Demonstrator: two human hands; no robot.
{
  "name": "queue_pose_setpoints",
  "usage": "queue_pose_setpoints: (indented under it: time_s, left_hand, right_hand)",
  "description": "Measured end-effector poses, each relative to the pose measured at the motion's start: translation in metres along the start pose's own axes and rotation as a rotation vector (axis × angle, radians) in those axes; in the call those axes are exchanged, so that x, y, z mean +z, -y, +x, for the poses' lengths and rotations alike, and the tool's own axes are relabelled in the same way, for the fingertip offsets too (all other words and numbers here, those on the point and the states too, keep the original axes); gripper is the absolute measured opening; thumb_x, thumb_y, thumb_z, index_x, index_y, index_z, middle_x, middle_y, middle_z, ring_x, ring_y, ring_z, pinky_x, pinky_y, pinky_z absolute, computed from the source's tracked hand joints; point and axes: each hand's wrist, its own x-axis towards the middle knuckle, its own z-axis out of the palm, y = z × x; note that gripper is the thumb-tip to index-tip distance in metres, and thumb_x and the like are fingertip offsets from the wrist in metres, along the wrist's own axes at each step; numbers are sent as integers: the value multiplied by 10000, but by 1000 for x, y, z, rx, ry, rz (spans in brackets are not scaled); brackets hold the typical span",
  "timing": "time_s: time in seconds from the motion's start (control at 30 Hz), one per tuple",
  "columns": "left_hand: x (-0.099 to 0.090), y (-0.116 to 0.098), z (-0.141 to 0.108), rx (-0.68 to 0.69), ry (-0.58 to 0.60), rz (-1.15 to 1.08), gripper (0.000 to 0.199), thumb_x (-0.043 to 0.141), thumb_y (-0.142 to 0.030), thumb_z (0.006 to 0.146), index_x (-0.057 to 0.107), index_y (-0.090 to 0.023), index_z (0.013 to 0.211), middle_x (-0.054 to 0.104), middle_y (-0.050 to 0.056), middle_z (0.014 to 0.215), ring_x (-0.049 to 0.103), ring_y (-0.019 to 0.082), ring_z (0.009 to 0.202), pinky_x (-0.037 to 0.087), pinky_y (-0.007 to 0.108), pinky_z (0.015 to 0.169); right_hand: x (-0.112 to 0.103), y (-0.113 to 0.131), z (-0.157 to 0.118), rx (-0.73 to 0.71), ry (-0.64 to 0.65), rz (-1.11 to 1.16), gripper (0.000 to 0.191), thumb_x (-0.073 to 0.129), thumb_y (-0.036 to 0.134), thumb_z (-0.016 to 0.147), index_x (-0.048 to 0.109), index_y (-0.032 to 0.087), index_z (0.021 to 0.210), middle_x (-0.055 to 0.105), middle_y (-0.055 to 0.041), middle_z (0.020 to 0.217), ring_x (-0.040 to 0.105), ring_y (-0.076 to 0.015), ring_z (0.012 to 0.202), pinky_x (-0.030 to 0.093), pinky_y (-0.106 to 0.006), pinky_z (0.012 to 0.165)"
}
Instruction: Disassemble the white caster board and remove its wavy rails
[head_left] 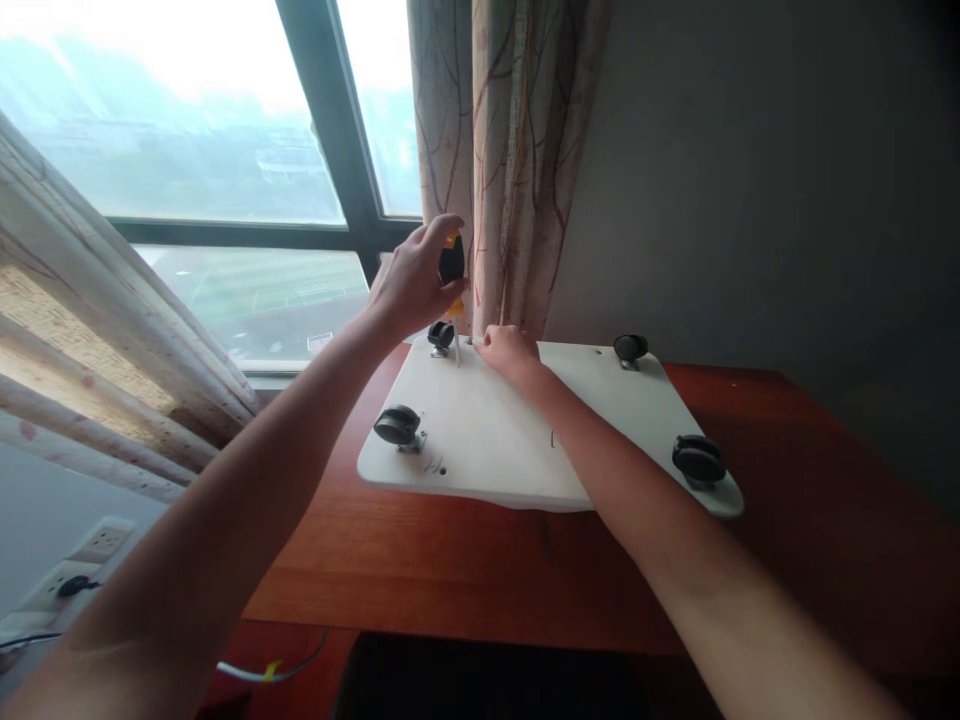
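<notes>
My left hand (412, 280) is closed around the black and yellow handle of a screwdriver (451, 262). The screwdriver stands nearly upright, its thin metal shaft pointing down at the far left part of a white board (480, 430). Whether the tip touches the board I cannot tell. My right hand (511, 350) rests at the board's far edge with fingers curled together, beside a small metal piece (470, 341); anything inside them is hidden. Black casters sit at the corners: far left (440, 337), near left (398, 426), far right (631, 348) and near right (699, 460).
The board lies on a reddish-brown wooden table (420, 560). Behind it hang patterned curtains (499, 150) by a window (225, 130). Wall sockets (105, 540) with a plug are at lower left, near a white cable (247, 674). A dark shape (487, 680) lies below the table's front edge.
</notes>
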Motion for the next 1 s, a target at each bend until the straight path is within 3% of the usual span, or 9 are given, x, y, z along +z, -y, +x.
queue_pose_setpoints:
  time_s: [0.13, 0.27, 0.43, 0.57, 0.73, 0.8, 0.9, 1.0]
  left_hand:
    - [-5, -2, -16, -5, 17, 0, 674, 743, -255, 760, 486, -295, 1382, 635, 76, 1260, 682, 281, 913, 536, 424, 810]
    - [-7, -2, -27, -13, 28, -3, 685, 738, -243, 768, 467, -300, 1394, 634, 78, 1266, 693, 293, 944, 540, 420, 814]
    - [-7, -2, -32, -24, 35, 27, 667, 728, -246, 773, 477, -289, 1389, 636, 84, 1281, 694, 286, 933, 545, 405, 786]
    - [-6, -1, -33, -28, 27, 0, 664, 721, -241, 777, 475, -303, 1391, 637, 81, 1272, 694, 276, 926, 546, 397, 780]
    - [-4, -2, -34, -19, 26, -1, 678, 714, -237, 773, 470, -289, 1403, 637, 87, 1270, 693, 256, 865, 546, 384, 749]
    - [-3, -3, -36, -12, 21, -11, 685, 713, -232, 770, 471, -279, 1409, 642, 89, 1258, 687, 235, 825, 545, 372, 737]
    - [-4, -4, -38, 13, -2, -22, 687, 709, -224, 767, 472, -261, 1411, 646, 85, 1246, 676, 204, 778, 546, 360, 731]
    - [-4, -5, -41, 21, -22, -32, 681, 710, -218, 767, 480, -246, 1407, 651, 86, 1233, 676, 195, 768, 554, 356, 732]
  right_hand:
    - [20, 9, 33, -27, 11, 13, 359, 539, 451, 990, 687, 173, 1162, 716, -136, 1162, 665, -241, 1067, 493, -322, 869]
    - [27, 13, 46, -91, 19, 11, 241, 597, 345, 962, 727, 190, 1091, 717, -115, 1148, 660, -240, 1044, 482, -312, 859]
    - [12, 11, 49, -210, 15, 42, 213, 583, 194, 942, 751, 172, 1072, 707, -85, 1178, 640, -207, 1045, 456, -264, 871]
    - [-9, 3, 36, -259, -43, 74, 257, 556, 119, 918, 759, 169, 1067, 713, -72, 1166, 635, -199, 1042, 449, -262, 891]
    - [-34, -15, -27, -275, -145, 109, 196, 575, 154, 931, 760, 166, 997, 732, -66, 1048, 653, -195, 959, 472, -283, 852]
    - [-43, -23, -70, -294, -178, 150, 160, 593, 188, 946, 746, 177, 991, 733, -41, 987, 662, -165, 877, 489, -270, 819]
    - [-51, -35, -146, -391, -240, 438, 83, 644, 205, 926, 726, 197, 934, 724, -22, 869, 659, -149, 743, 519, -261, 687]
    - [-41, -45, -221, -493, -200, 582, 63, 653, 198, 937, 702, 219, 971, 712, -18, 868, 647, -132, 699, 538, -248, 655]
